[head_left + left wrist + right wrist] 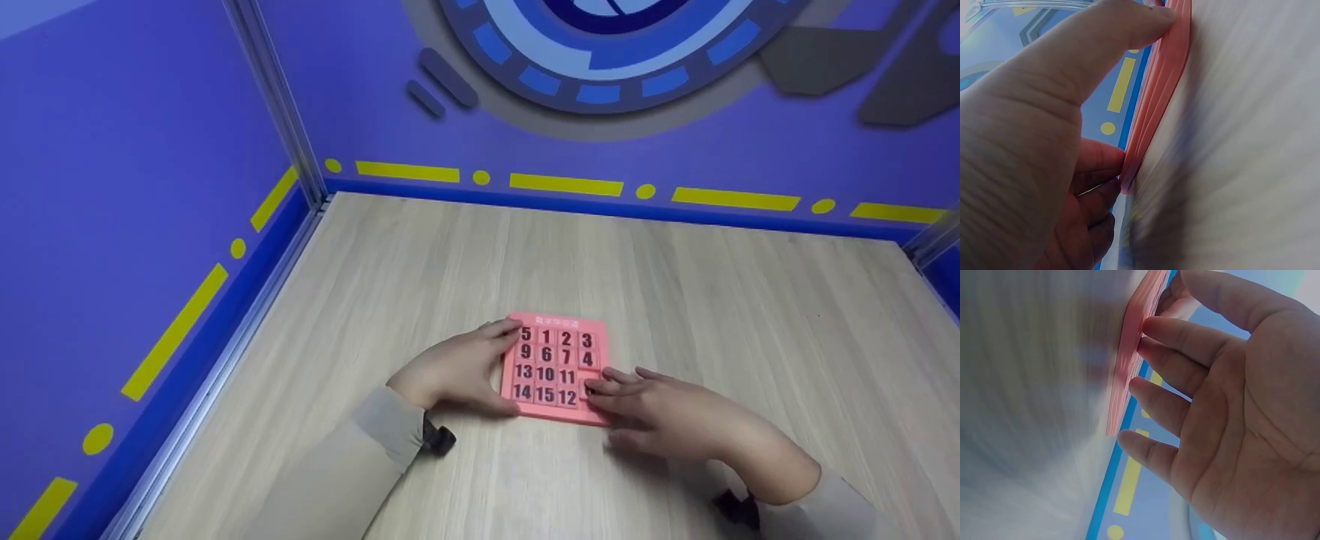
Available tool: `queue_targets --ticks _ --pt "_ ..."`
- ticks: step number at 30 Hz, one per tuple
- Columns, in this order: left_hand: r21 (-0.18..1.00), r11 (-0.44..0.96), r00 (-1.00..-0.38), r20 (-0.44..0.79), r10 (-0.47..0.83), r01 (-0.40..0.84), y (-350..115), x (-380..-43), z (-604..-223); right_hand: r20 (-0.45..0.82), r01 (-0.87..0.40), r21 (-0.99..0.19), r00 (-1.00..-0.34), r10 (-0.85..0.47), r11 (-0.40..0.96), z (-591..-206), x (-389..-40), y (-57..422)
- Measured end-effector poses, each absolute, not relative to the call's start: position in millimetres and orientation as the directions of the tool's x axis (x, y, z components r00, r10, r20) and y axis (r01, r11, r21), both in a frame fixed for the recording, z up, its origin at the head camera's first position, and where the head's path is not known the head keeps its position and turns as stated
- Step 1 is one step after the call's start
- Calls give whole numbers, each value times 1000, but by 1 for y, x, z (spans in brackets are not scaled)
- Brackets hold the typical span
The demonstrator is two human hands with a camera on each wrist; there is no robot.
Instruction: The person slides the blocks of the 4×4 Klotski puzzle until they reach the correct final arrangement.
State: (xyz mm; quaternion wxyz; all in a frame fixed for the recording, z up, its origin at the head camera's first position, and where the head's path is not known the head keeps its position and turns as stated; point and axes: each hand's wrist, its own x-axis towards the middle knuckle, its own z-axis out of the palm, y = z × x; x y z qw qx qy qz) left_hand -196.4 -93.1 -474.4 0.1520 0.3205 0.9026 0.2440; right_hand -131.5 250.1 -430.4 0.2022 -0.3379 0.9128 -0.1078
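A pink number slide puzzle (556, 417) lies flat on the table in the head view, its tiles printed with black numbers. The top row reads 5, 1, 2, 3. My left hand (457, 370) grips the puzzle's left side, thumb at the near corner and fingers at the far one; the left wrist view shows the thumb (1129, 25) against the pink edge. From the right, my right hand (667, 412) reaches over the frame with fingers extended. Its fingertips touch a tile in the lower right column and partly hide its number.
The light wood table (420, 262) surrounds the puzzle. A blue-purple wall (375, 112) with yellow dashes stands behind it, and another panel (135, 187) runs along the left. A metal post (274, 97) joins them at the corner.
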Motion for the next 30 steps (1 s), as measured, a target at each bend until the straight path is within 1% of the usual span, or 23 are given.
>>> queue_targets --ticks 12,15,19,22,27,30 --pt "530 680 -748 -123 652 506 -93 -198 -476 -268 -591 -337 -686 -676 733 -428 -148 249" --pt "533 683 -751 -126 648 500 -94 -197 -476 -231 -619 -312 -687 -689 721 -430 -149 246" --pt "530 685 -751 -129 648 500 -94 -197 -476 -148 -671 -270 -680 -718 691 -434 -145 241" --pt "523 691 -752 -136 645 499 -94 -196 -475 -115 -694 -287 -660 -743 661 -439 -142 237" --pt "510 701 -754 -144 641 498 -94 -195 -475 -151 -685 -353 -630 -761 637 -447 -139 235" --pt "506 704 -756 -144 639 499 -93 -196 -474 -181 -676 -361 -625 -759 642 -448 -139 236"
